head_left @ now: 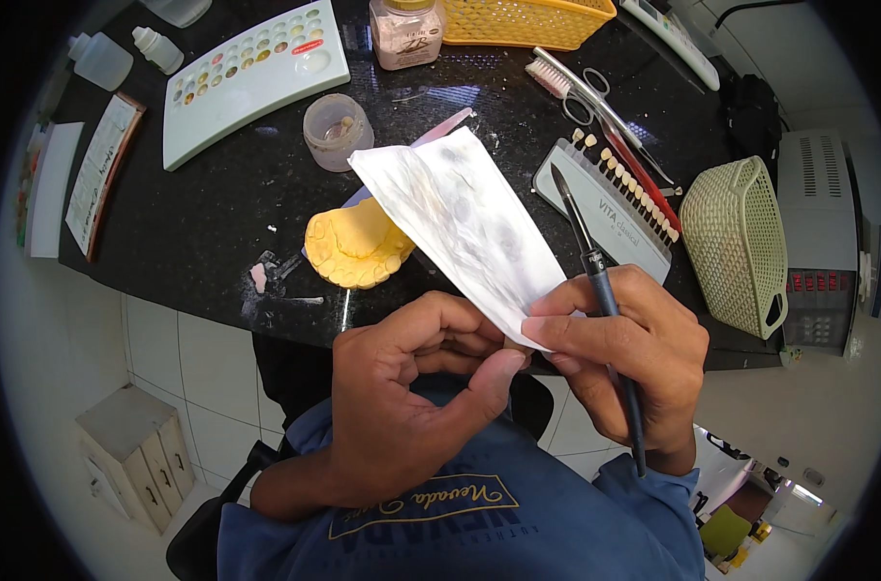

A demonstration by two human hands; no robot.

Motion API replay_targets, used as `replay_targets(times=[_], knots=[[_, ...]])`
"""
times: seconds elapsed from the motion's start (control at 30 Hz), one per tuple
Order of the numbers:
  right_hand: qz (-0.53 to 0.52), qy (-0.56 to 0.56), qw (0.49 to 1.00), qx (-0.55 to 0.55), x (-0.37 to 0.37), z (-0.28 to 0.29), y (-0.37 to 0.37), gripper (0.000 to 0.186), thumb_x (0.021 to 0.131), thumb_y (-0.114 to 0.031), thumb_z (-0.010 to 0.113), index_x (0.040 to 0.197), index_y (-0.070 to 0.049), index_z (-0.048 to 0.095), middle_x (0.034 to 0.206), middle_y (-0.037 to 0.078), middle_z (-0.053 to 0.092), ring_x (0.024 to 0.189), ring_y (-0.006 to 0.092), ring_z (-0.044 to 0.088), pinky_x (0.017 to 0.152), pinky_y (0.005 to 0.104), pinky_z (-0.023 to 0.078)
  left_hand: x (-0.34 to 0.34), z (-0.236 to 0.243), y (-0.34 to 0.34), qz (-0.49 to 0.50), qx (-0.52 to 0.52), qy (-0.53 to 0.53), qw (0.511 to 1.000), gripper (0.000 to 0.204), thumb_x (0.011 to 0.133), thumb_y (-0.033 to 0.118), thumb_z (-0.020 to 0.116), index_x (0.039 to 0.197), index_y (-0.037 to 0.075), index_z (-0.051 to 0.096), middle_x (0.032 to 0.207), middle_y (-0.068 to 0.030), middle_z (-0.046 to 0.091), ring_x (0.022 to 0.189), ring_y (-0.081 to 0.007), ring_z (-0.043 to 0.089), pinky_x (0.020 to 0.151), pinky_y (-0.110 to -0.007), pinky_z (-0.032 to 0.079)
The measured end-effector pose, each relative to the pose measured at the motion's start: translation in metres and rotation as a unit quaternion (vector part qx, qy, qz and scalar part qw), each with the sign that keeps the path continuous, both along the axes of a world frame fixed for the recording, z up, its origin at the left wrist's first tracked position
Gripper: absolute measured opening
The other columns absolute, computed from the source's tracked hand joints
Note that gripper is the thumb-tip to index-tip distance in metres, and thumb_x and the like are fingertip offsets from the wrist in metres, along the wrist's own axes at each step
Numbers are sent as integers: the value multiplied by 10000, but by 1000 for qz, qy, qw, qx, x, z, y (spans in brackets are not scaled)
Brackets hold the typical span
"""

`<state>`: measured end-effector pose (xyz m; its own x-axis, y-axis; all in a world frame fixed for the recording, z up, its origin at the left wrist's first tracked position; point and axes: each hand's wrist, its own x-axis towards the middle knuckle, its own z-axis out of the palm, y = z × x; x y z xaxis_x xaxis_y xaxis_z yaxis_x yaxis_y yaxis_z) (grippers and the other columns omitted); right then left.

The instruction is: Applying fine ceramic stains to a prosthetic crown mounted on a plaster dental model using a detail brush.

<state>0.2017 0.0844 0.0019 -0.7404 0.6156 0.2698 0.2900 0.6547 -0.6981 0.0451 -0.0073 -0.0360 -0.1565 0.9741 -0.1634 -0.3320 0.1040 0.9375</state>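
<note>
My right hand pinches a folded white tissue with grey smudges between thumb and fingers. The same hand holds a dark-handled, fine-tipped brush, its bristles pointing up and away. My left hand is curled, thumb and fingertips together by the tissue's lower corner. Something small and tan seems to sit between those fingertips, mostly hidden. Behind the tissue, a yellow dental cast rests on the black worktop, its right side partly covered.
Beyond the cast stand a small translucent cup, a white palette and a jar of pinkish powder. At right lie a tooth shade guide, a toothbrush and scissors, beside a green basket.
</note>
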Motion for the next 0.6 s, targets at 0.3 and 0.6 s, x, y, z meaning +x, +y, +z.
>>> replay_targets(times=[0.3,0.6], knots=[[-20,32,999,-23,-1,-1,0,254,631,19,715,879,-28,693,789,104,637,676,205,620,570,282,492,0,-2,-1,-4,7,-2,1000,161,794,-48,654,941,-70,593,895,-133,663,838,-146,660,740,-246,553],[17,18,1000,-12,-1,0,0,238,664,32,695,896,-22,691,823,139,648,689,196,616,580,278,489,-1,-1,-1,-9,6,5,1000,162,798,-40,654,945,-69,593,898,-134,662,829,-144,662,739,-241,553]])
